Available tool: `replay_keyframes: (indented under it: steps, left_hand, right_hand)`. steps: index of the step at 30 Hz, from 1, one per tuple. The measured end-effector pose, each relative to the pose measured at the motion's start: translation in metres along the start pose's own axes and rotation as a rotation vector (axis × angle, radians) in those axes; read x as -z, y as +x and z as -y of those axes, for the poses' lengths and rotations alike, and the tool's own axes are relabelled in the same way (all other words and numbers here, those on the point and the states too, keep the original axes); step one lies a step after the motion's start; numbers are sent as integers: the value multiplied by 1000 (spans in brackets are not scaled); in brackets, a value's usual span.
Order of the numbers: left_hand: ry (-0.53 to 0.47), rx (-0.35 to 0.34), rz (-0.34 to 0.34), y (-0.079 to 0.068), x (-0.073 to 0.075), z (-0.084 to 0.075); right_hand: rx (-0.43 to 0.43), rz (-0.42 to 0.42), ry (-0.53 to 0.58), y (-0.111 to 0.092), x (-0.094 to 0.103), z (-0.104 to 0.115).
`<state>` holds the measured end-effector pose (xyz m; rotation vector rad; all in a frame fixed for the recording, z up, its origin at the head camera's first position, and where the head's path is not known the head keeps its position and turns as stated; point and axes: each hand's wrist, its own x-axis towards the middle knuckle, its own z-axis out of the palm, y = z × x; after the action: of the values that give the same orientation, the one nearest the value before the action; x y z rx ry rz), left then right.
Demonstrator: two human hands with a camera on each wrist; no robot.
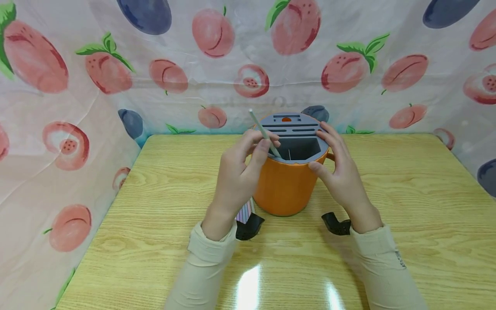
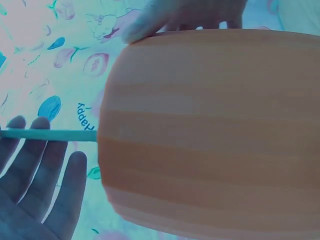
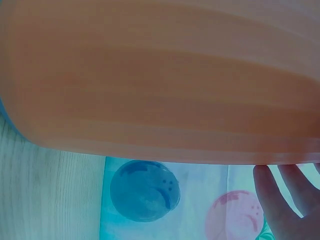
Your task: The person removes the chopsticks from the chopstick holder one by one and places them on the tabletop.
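An orange round container (image 1: 284,189) stands upright on the table. Its grey insert (image 1: 315,157) has narrow slots toward the back and a wide, deep compartment at the front. Between thumb and fingers my left hand (image 1: 242,168) pinches a slim pale green stick (image 1: 258,122). The stick leans to the left, its lower end at the insert's front left; the left wrist view shows the green stick (image 2: 55,135) meeting the container's edge. My right hand (image 1: 341,165) rests on the right of the rim, thumb at the front and fingers at the back.
Partly hidden behind my left wrist lies a bunch of pastel-coloured sticks (image 1: 245,212). An orange handle (image 1: 330,156) sticks out at the container's right. The wooden table (image 1: 418,193) ends at a fruit-printed cloth (image 1: 286,77) behind. Black wrist mounts (image 1: 248,228) hang beside both wrists.
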<state>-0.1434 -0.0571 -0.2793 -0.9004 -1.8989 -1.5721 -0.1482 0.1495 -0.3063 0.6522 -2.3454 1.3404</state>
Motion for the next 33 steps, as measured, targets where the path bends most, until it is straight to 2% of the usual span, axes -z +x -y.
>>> replay_keyframes:
  steps: [6,13,16,22,28,33]
  left_hand:
    - [-177,25,-97,2,7,-5]
    - [-256,42,-251,8,19,-25]
    - [-281,41,-323,9,25,-27]
    - [-333,3,-422,10,36,-23]
    - [-417,-27,-522,9,47,-10]
    - [-451,1,-541,6,56,0]
  right_hand:
    - [6,-1,4,0,0,0]
    - [-6,-5,4,0,0,0]
    - [-12,-7,-1,0,-1,0]
    - [-16,-7,-5,0,-1,1]
    - [-15,-7,4,0,-1,0]
    - [-13,-5,12,0,-1,0]
